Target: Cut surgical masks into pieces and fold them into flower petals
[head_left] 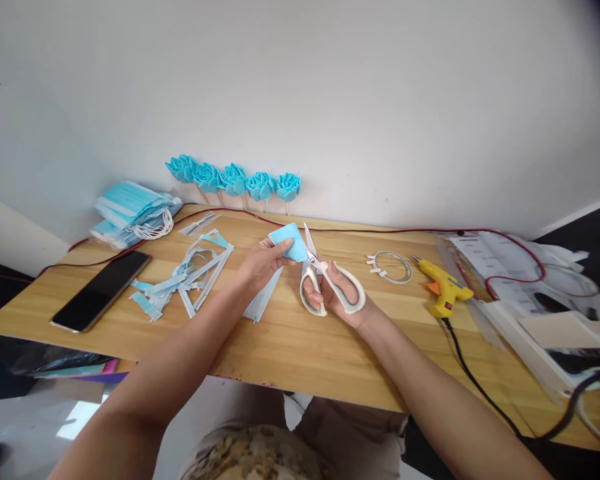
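In the middle of the view my left hand (266,262) pinches a small blue piece of mask fabric (291,239) between thumb and fingers. White-handled scissors (349,291) are in my right hand (344,293), its thumb and fingers through the loops. Their blades are parted and point up and away, right beside the edge of the blue piece. Under my hands a pale strip of fabric (263,301) lies on the table. To the left is a loose heap of blue and white cut strips (180,280).
Several blue fabric flowers on sticks (233,180) stand along the wall. Stacked face masks (130,207) and a black phone (101,291) are at left. At right are a white ring with tabs (392,267), a yellow glue gun (446,288), a white box (525,340) and cables.
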### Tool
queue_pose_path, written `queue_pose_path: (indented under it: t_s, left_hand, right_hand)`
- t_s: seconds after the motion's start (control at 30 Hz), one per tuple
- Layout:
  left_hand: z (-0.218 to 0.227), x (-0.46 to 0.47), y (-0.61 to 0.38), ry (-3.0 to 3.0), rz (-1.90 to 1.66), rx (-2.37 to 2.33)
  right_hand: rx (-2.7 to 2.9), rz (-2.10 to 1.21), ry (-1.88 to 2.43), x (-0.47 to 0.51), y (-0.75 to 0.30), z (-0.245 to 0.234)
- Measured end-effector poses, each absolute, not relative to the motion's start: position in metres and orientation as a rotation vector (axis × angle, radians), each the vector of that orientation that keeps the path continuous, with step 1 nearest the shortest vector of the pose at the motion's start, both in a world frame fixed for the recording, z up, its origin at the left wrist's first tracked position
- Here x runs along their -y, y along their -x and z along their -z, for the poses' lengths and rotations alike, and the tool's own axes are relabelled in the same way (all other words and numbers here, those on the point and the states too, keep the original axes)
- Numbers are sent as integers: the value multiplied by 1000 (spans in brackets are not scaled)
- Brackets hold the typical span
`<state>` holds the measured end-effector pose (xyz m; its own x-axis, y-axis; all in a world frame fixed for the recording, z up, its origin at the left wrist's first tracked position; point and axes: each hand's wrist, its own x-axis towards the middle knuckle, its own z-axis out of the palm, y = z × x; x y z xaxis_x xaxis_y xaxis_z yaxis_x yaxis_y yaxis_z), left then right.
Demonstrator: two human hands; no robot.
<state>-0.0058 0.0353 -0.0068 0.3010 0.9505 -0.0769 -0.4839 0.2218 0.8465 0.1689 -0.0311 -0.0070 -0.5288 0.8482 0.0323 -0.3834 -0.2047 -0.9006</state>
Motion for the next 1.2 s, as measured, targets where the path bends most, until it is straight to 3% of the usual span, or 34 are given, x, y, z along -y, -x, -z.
queue_pose_path:
  t_s: [0.87,1.2]
  left_hand:
    - [2,-35,9,-786,-1085,-660]
    - [-2,-33,10,-822,-1081,-650]
  right_hand:
    - [1150,-1748,690,32,-169,7]
    - [1187,-1876,635,28,-175,8]
